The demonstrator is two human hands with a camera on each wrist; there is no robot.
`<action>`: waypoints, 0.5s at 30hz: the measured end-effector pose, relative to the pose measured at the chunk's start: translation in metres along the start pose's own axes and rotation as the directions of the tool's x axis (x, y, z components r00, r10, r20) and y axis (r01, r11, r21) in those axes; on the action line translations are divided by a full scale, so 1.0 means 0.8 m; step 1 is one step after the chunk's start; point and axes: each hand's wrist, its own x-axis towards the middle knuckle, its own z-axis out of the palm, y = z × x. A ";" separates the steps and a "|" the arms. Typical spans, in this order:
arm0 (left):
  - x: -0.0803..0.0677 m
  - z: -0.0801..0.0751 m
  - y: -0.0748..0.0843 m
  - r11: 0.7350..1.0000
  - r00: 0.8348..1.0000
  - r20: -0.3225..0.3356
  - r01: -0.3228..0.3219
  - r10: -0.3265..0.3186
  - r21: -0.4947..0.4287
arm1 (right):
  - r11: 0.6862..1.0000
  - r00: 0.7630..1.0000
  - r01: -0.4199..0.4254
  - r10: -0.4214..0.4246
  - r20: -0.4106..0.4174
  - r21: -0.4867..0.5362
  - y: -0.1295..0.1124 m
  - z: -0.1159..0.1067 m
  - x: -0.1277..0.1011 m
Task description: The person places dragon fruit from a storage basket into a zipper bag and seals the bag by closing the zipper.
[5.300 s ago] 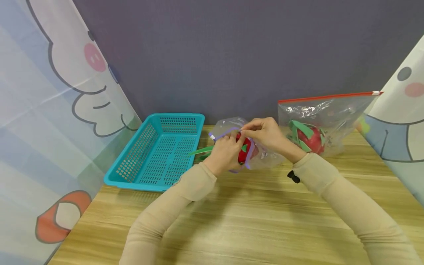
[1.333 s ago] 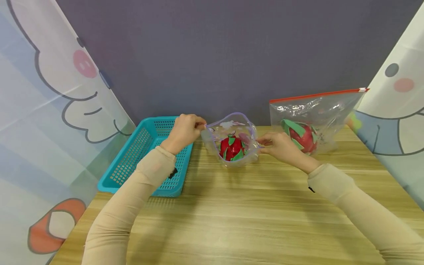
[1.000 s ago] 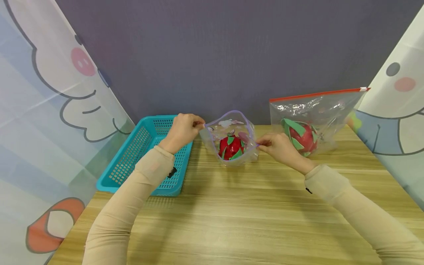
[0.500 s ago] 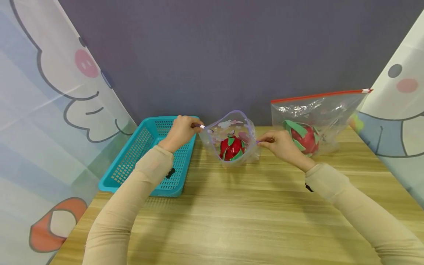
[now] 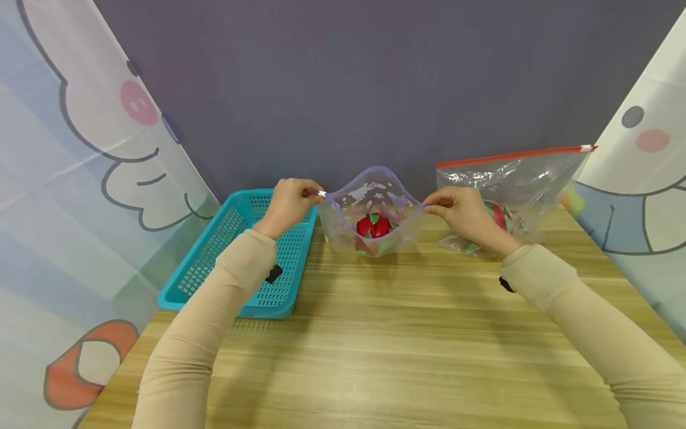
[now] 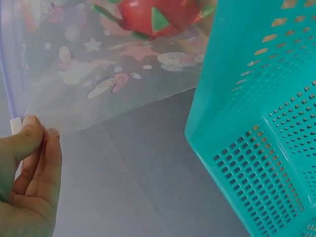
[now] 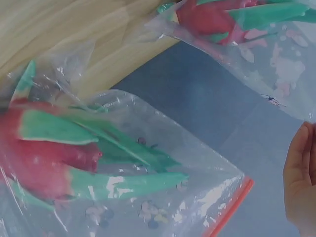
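Note:
A clear zip bag (image 5: 337, 223) with a purple top edge hangs between my hands, its mouth parted. Inside it sits a red dragon fruit (image 5: 373, 226) with green leaves. My left hand (image 5: 286, 205) pinches the bag's left top corner between thumb and fingers, right by the white slider (image 6: 16, 125). At the opposite corner my right hand (image 5: 463, 214) pinches the purple edge. Printed cartoon figures show on the bag in the left wrist view.
A second zip bag (image 5: 525, 173) with a red top edge stands right of my right hand, holding another dragon fruit (image 7: 44, 153). On the left is a turquoise plastic basket (image 5: 268, 311), partly under my left arm. A dark panel (image 5: 375, 77) rises behind the wooden table (image 5: 375, 357).
Earlier both hands were together at the bag, with green leaves sticking out. They have since spread to its corners, the fruit now inside. Most recently the hands and the bag's edge have risen.

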 end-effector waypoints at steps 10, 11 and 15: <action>0.013 -0.018 -0.001 1.000 0.992 -0.122 0.026 -0.027 -0.012 | 0.998 0.995 -0.068 0.068 -0.074 0.004 -0.007 -0.025 0.017; 0.014 -0.019 -0.001 1.000 0.992 -0.123 0.025 -0.026 -0.010 | 0.998 0.995 -0.066 0.066 -0.078 0.005 -0.007 -0.026 0.018; 0.021 -0.022 0.002 0.999 0.992 -0.121 0.032 -0.032 -0.003 | 0.998 0.993 -0.061 0.059 -0.105 -0.017 -0.005 -0.031 0.024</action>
